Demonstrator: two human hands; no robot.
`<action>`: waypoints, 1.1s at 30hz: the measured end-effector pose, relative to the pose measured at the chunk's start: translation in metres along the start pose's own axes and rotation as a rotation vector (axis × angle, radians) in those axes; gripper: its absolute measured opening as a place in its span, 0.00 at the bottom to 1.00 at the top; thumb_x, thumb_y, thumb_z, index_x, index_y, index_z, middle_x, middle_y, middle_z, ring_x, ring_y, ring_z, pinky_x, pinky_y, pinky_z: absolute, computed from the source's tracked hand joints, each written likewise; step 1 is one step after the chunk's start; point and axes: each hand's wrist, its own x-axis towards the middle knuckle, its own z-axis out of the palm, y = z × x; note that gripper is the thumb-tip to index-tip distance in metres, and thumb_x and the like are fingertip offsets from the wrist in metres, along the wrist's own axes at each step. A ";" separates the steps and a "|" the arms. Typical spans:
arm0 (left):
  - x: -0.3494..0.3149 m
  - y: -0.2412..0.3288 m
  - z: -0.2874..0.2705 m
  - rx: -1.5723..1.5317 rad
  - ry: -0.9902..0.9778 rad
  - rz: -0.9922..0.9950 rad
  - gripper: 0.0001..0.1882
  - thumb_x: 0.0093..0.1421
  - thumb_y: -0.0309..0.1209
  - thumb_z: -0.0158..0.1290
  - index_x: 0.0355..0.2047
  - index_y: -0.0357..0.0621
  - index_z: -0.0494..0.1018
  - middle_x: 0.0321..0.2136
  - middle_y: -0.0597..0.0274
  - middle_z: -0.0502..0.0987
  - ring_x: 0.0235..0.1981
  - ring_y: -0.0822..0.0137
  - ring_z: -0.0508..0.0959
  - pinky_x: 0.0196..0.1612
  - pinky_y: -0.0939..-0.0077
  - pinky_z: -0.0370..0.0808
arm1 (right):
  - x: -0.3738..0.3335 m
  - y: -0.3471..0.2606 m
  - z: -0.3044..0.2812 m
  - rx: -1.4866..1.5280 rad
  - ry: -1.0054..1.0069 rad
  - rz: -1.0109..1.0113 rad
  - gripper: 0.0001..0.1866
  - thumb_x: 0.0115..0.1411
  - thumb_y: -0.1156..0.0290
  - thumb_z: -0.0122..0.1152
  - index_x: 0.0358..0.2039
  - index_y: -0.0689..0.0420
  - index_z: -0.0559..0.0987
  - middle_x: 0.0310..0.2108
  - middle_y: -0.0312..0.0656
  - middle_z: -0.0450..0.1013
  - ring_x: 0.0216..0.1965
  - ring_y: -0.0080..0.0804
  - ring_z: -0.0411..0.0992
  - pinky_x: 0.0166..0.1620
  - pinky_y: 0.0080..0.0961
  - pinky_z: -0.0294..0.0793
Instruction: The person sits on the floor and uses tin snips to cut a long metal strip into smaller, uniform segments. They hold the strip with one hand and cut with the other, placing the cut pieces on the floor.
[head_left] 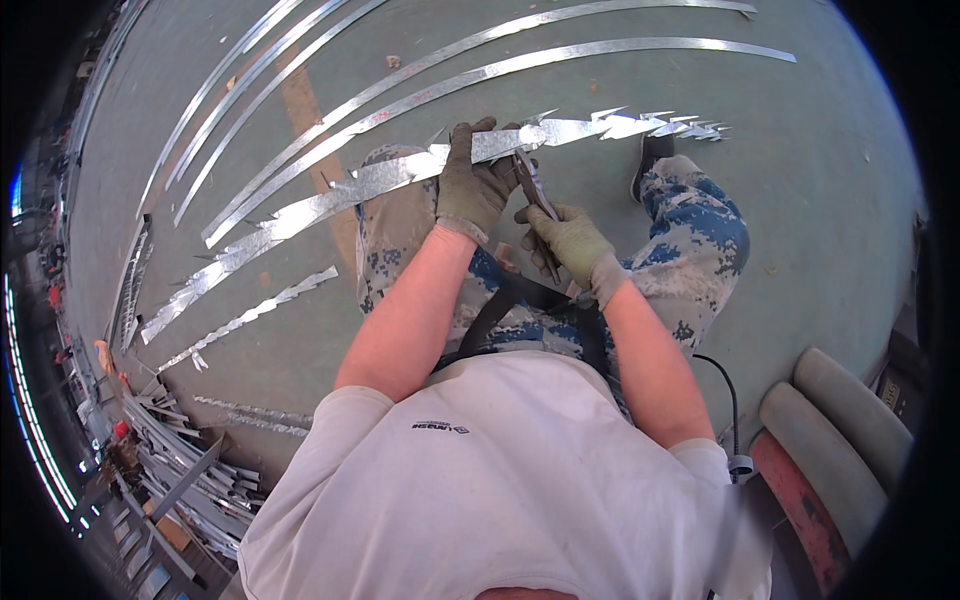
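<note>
A long, shiny sheet-metal strip point(385, 175) with jagged, pointed edges runs across in front of my knees, from lower left to upper right. My left hand point(470, 190), in a dirty olive work glove, is closed on its middle, with fingers over the far edge. In my gloved right hand point(572, 243) is a pair of dark metal pliers point(534, 184), the handles inside my closed fingers. The head of the pliers is up at the strip's near edge, just right of my left hand. Whether the jaws grip the metal, I cannot tell.
Several long flat metal strips point(430, 95) lie curved across the green floor beyond. A shorter jagged strip point(250, 318) lies at the left. Metal scraps point(200, 480) are heaped at lower left. Rounded grey and red pieces point(825, 430) stand at lower right, near a black cable point(735, 400).
</note>
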 end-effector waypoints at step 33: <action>-0.007 0.006 0.005 0.058 -0.039 0.009 0.26 0.72 0.50 0.48 0.56 0.41 0.69 0.56 0.41 0.74 0.58 0.46 0.77 0.62 0.52 0.74 | 0.019 0.020 -0.034 0.683 -0.583 0.113 0.21 0.74 0.59 0.50 0.55 0.63 0.75 0.31 0.44 0.79 0.23 0.33 0.75 0.22 0.27 0.72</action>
